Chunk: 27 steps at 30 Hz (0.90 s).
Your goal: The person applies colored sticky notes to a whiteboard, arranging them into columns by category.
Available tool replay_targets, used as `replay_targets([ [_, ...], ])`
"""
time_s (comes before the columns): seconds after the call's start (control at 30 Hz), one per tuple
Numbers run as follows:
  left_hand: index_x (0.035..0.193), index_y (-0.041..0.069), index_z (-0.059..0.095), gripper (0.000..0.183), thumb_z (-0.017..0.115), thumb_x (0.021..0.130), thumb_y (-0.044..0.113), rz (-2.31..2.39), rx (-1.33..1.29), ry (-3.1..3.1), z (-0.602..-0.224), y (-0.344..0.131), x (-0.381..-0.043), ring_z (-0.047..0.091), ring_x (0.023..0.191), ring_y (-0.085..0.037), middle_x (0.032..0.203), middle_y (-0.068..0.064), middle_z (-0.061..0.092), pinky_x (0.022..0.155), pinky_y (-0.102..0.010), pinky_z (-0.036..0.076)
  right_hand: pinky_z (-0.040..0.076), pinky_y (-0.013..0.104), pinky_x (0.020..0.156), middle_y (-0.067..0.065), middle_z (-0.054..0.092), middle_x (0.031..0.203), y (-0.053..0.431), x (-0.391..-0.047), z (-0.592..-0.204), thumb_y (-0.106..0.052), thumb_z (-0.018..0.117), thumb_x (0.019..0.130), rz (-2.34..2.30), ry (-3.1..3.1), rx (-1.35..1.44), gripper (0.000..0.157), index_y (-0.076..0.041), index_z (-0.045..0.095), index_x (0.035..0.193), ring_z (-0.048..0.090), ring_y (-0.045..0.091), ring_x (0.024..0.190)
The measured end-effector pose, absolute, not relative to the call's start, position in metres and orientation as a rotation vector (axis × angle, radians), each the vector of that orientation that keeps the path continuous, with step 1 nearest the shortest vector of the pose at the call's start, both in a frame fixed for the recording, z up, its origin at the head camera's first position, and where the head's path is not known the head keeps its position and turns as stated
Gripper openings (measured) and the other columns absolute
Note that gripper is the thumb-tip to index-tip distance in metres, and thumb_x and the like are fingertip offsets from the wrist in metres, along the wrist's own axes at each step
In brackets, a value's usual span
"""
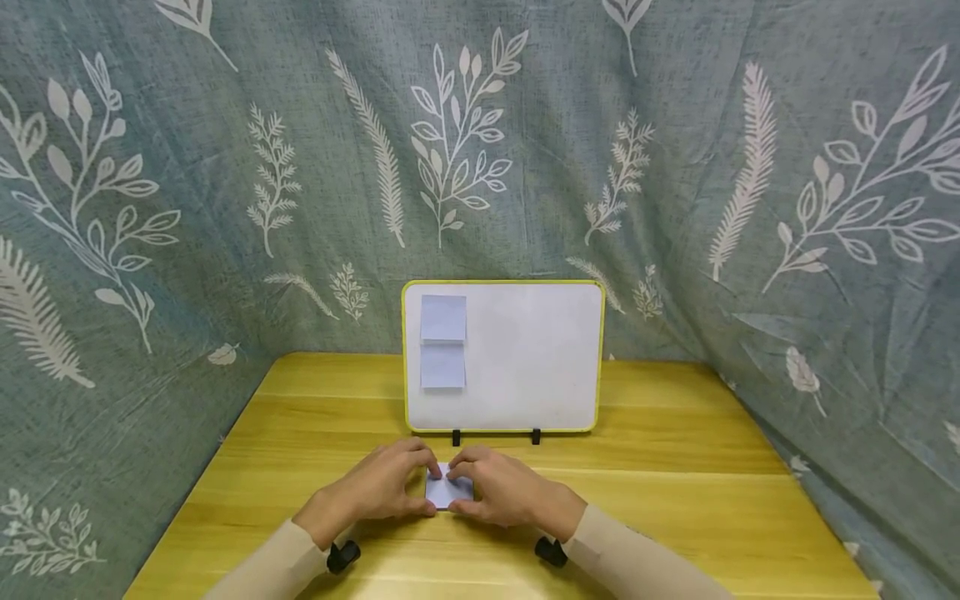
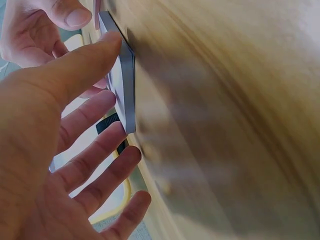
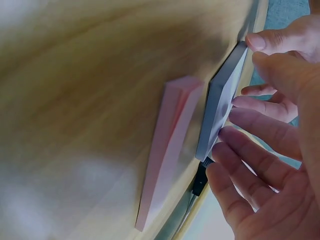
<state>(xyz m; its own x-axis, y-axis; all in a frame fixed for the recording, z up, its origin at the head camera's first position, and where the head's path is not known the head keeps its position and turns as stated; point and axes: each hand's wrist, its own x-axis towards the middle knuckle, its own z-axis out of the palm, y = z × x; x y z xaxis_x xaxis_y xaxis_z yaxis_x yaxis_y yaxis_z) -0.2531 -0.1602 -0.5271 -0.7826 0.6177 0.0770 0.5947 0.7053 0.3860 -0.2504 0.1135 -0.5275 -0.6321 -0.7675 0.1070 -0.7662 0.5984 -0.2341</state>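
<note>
A pale blue pad of sticky notes (image 1: 450, 497) lies on the wooden table, between both hands. My left hand (image 1: 386, 482) touches it from the left, thumb at the near corner and index fingertip over the top face; the other fingers are spread loosely in the left wrist view. From the right, my right hand (image 1: 510, 490) has its thumb by the near edge and its index fingertip on top, close to the left one. A pink sticky note pad (image 3: 167, 150) lies beside the blue pad (image 3: 220, 102) in the right wrist view; the right hand hides it in the head view.
A whiteboard (image 1: 532, 358) with a yellow frame stands behind the hands on black feet (image 1: 536, 437). Two pale blue notes, an upper note (image 1: 443, 317) and a lower note (image 1: 442, 367), stick to its left side. Patterned curtain (image 1: 315, 167) surrounds the table (image 1: 675, 533).
</note>
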Motion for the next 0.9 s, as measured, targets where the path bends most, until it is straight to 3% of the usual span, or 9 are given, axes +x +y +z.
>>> replay_targets([
  [0.3,0.126,0.023,0.082,0.042,0.1,0.095,0.045,0.607,1.032,2.827,-0.518,-0.156,-0.258,0.073,0.128,-0.021,0.137,0.004,0.075,0.111,-0.052,0.064,0.065,0.028,0.11,0.008,0.076,0.15,0.114,-0.254,-0.524,-0.039,0.084,0.111,-0.434,2.799,-1.319,0.04,-0.009,0.084,0.137,0.075,0.022,0.136],
  [0.57,0.126,0.022,0.084,0.029,0.093,0.102,0.037,0.635,1.064,2.808,-0.52,-0.16,-0.258,0.073,0.133,-0.024,0.139,0.003,0.076,0.117,-0.056,0.062,0.066,0.026,0.104,0.006,0.078,0.143,0.109,-0.253,-0.525,-0.04,0.082,0.112,-0.423,2.827,-1.382,0.032,-0.012,0.086,0.128,0.076,0.019,0.129],
  [0.73,0.122,0.023,0.087,0.015,0.085,0.109,0.03,0.646,1.119,2.813,-0.522,-0.161,-0.258,0.074,0.129,-0.02,0.134,0.005,0.077,0.113,-0.053,0.064,0.066,0.022,0.099,0.003,0.081,0.133,0.104,-0.253,-0.529,-0.029,0.082,0.112,-0.414,2.849,-1.417,0.02,-0.015,0.089,0.124,0.079,0.013,0.12],
  [0.9,0.12,0.022,0.087,0.015,0.086,0.109,0.031,0.665,1.116,2.82,-0.522,-0.16,-0.258,0.076,0.124,-0.019,0.129,0.007,0.081,0.111,-0.051,0.065,0.062,0.014,0.092,-0.001,0.083,0.12,0.1,-0.253,-0.531,-0.018,0.082,0.111,-0.447,2.856,-1.439,0.012,-0.014,0.089,0.119,0.078,0.004,0.105],
])
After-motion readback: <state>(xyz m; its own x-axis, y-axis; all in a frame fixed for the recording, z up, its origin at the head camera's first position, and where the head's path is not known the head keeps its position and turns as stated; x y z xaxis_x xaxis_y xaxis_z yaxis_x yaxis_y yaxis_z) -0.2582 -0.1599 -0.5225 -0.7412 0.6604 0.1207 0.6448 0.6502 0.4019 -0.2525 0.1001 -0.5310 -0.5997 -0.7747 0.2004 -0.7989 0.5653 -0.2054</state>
